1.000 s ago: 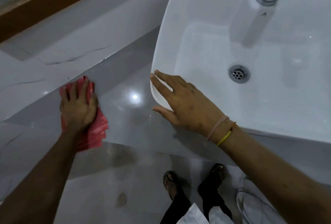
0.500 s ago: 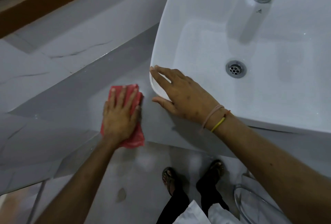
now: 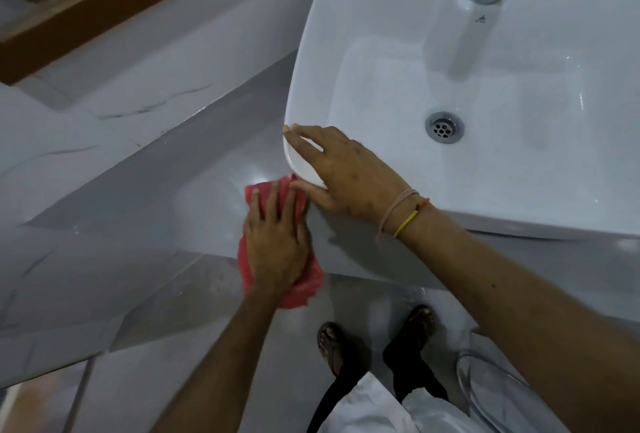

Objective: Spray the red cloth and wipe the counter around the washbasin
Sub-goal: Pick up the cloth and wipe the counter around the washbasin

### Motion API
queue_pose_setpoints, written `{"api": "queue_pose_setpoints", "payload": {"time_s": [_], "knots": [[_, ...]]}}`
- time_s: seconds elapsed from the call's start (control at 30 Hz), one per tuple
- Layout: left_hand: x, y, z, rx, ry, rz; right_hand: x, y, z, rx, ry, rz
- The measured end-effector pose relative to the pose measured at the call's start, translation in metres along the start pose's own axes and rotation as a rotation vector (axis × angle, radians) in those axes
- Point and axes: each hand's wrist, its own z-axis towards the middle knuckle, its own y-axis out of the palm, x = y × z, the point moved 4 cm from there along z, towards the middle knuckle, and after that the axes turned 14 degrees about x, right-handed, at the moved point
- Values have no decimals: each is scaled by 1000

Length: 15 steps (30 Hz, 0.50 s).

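While pressed flat under the spread left hand (image 3: 277,245), red cloth (image 3: 304,285) on the counter (image 3: 207,197) front edge, long axis front to back. Just beyond, right hand (image 3: 346,172) splayed, bracing the washbasin (image 3: 346,16) corner, holding nothing. Next wipe likely backward beside the basin.

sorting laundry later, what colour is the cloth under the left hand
Red, a pinkish shade; the cloth shows best in the head view.

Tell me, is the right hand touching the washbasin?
Touching. The head view shows the right hand draped over the washbasin's near left corner, fingers lying flat on the white rim with no gap.
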Motion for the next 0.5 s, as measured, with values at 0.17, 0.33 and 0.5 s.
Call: {"api": "queue_pose_setpoints", "payload": {"time_s": [0.17,0.33,0.5], "knots": [[22,9,-46,-115,137,-42,-10,-19,-11,195,-13,-79],[60,-9,-65,-194,-36,-667,-28,-11,-133,699,475,244],[124,-35,-92,-130,136,-788,-20,25,-214,298,1208,1383]]}}
